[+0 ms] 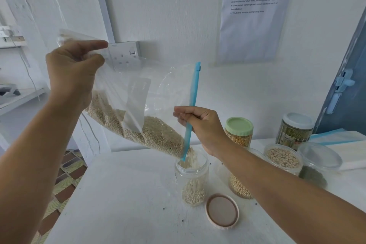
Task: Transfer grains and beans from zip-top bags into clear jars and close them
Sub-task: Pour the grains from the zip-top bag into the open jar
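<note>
A clear zip-top bag [138,93] with a blue zip strip holds pale grains and hangs tilted over the table. My left hand [73,67] pinches its raised bottom corner. My right hand [200,125] grips the blue zip edge just above a clear open jar [191,176]. The bag's lower corner sits at the jar's mouth and grains stream in; the jar is partly filled. Its pink lid [222,211] lies upside down on the table beside it.
To the right stand a green-lidded jar of yellow grains [239,131], a white-lidded jar of green beans [296,130], an open jar of beans [283,159], another behind my right forearm, and a clear container [318,161]. The white table [122,194] ends at left above tiled floor.
</note>
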